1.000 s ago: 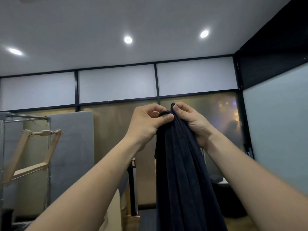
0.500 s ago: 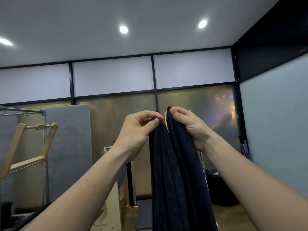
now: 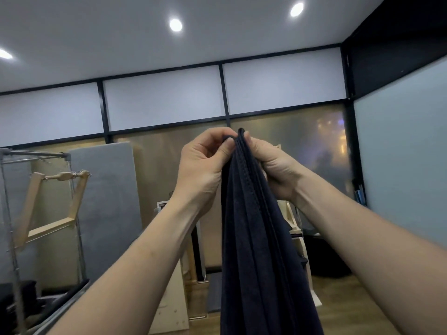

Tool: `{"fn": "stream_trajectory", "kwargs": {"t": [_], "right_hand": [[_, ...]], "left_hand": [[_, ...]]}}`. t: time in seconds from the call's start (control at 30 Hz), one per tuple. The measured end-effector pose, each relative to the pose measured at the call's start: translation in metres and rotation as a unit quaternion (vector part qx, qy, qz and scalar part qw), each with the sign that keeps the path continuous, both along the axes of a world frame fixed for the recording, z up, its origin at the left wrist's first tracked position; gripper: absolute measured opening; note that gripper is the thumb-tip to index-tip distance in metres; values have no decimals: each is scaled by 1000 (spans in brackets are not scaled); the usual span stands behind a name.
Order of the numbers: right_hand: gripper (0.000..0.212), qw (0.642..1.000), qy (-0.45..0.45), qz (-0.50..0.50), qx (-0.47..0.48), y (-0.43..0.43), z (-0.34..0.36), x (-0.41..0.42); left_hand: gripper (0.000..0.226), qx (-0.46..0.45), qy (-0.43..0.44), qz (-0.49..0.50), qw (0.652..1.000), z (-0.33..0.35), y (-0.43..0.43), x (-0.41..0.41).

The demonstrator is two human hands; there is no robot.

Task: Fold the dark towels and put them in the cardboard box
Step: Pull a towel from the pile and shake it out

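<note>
Both hands, left hand (image 3: 203, 163) and right hand (image 3: 273, 165), pinch dark towel (image 3: 254, 238) top corners together; match edges evenly before folding.

A left hand (image 3: 203, 165) and a right hand (image 3: 273, 165) held up close together pinch the top edge of a dark towel (image 3: 254, 238), which hangs straight down between the forearms.
</note>
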State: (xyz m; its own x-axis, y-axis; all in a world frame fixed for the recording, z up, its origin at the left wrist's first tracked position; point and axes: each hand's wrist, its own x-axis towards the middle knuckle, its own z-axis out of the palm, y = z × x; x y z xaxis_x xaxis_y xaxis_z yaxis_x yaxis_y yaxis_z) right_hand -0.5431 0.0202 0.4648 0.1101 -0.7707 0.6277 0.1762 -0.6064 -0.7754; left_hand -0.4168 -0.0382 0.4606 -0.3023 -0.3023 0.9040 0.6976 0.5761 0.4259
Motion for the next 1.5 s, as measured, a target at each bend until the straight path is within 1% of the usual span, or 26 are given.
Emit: {"fn": "stream_trajectory", "kwargs": {"t": [0.07, 0.1, 0.17, 0.2, 0.23, 0.27, 0.33, 0.37, 0.4, 0.47, 0.5, 0.53, 0.63, 0.73, 0.8, 0.87, 0.9, 0.97, 1.1, 1.17, 1.3, 1.33, 1.4, 1.43, 1.5], "right_hand": [[58, 999, 5, -21, 40, 4, -1, 2], [53, 997, 4, -26, 67, 5, -2, 2], [44, 993, 6, -41, 110, 4, -6, -1], [45, 992, 13, -48, 120, 2, -8, -3], [51, 990, 19, -53, 126, 1, -11, -6], [57, 990, 16, -56, 130, 1, -14, -6], [57, 989, 2, -62, 132, 1, -16, -5], [55, 988, 1, -87, 128, 3, -15, -3], [54, 984, 9, -137, 115, 5, -13, -1], [53, 960, 40, -275, 46, 7, -11, -2], [50, 944, 53, -324, 7, 8, -9, -2], [46, 935, 66, -347, -26, 10, -8, -1], [34, 919, 109, -372, -77, 15, -9, 5], [28, 904, 134, -396, -87, 15, -16, 2], [18, 894, 150, -412, -95, 14, -22, -1], [7, 875, 170, -442, -101, 11, -24, 0], [6, 862, 184, -462, -104, 9, -25, 1], [9, 837, 205, -497, -103, 4, -29, 4], [13, 817, 240, -518, -77, -1, -48, 6], [10, 822, 248, -510, -43, -5, -62, 0], [8, 860, 237, -451, 29, -18, -94, -7], [7, 872, 225, -432, 47, -20, -101, -7], [11, 913, 170, -361, 78, -19, -112, -6], [14, 930, 145, -330, 76, -16, -115, -6], [21, 944, 119, -303, 45, -10, -121, -5]], "left_hand": [[15, 12, -11, -1, 1000, 0, -6, -3], [13, 10, -22, -8, 1000, 1, -8, -4], [3, -24, -64, -22, 997, 2, -9, -4], [13, -45, -89, -15, 995, 2, -9, -4], [21, -63, -112, -6, 992, 1, -8, -3], [24, -75, -123, 11, 990, 0, -9, -3], [17, -74, -111, 43, 990, -2, -10, -5], [16, -57, -94, 60, 992, -3, -11, -6], [18, -39, -76, 82, 993, -5, -14, -7], [21, -18, -60, 136, 989, -8, -18, -11], [21, -16, -59, 158, 986, -9, -19, -13], [21, -17, -56, 178, 982, -9, -20, -15], [21, -39, -48, 218, 974, -6, -20, -16], [19, -55, -56, 220, 972, -6, -22, -14], [18, -61, -58, 234, 969, -7, -25, -13], [19, -80, -51, 256, 962, -7, -27, -13], [18, -92, -49, 271, 957, -8, -27, -14], [16, -104, -45, 298, 948, -9, -28, -15], [20, -101, -27, 331, 938, -10, -30, -13], [21, -102, -23, 334, 937, -9, -32, -10], [21, -102, -17, 319, 942, -9, -34, -5], [21, -93, -15, 309, 946, -10, -35, -3], [19, -69, -15, 291, 954, -11, -39, 2], [18, -55, -17, 283, 957, -12, -42, 4], [18, -29, -25, 263, 964, -13, -46, 11]]}}
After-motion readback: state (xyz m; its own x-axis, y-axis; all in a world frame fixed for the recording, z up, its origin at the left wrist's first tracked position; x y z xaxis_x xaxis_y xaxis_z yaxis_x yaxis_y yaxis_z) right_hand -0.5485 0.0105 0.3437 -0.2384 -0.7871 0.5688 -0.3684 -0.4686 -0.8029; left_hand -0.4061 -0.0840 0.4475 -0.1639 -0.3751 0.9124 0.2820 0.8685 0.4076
